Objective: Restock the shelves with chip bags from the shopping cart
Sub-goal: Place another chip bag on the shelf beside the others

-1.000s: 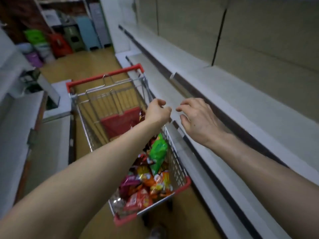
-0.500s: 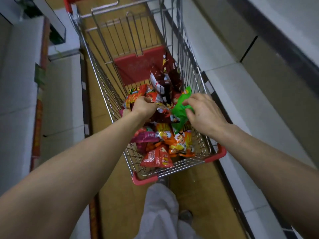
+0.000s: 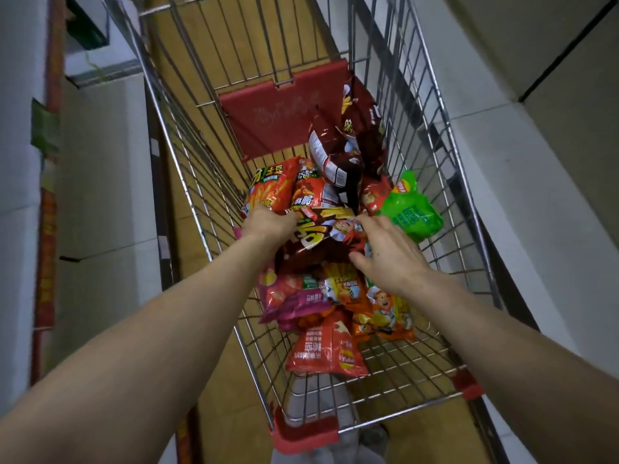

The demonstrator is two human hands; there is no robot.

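Nearest: two bare forearms are coming in from the bottom corners and reaching down into the shopping cart (image 3: 303,428). The cart's near rim is showing red corner guards. A grey shape (image 3: 331,445) is sitting under it, too blurred to identify.

Near end of the basket: a red bag (image 3: 323,351) is lying flat on the wire. An orange bag (image 3: 385,311) with a cartoon figure is lying just beside it. A magenta bag (image 3: 296,304) is tucking partly under the pile.

Mid-cart: the left hand (image 3: 268,224) is curling tight onto the left edge of a dark bag (image 3: 318,241). Its fingertips are hiding beneath the packaging, so the depth of the grip is unclear. The right hand (image 3: 390,254) is lying spread on the same bag's right side, fingers nearly straight, thumb sticking out along the lower edge. It is pressing, not clamping. The dark bag is sitting on top of the heap, between the two hands.

Beyond: an orange-red bag (image 3: 271,190) is touching the far side of the left hand. A green bag (image 3: 413,211) is leaning at the right wire wall, near the right fingertips. Farther on, maroon bags (image 3: 335,155) are standing upright by the red seat flap (image 3: 278,122). Most print is unreadable.

Flanks: pale shelves (image 3: 522,202) are running along the right, cut off by the frame edge. The left side is blurring out. Wood-toned floor (image 3: 201,380) is showing below.
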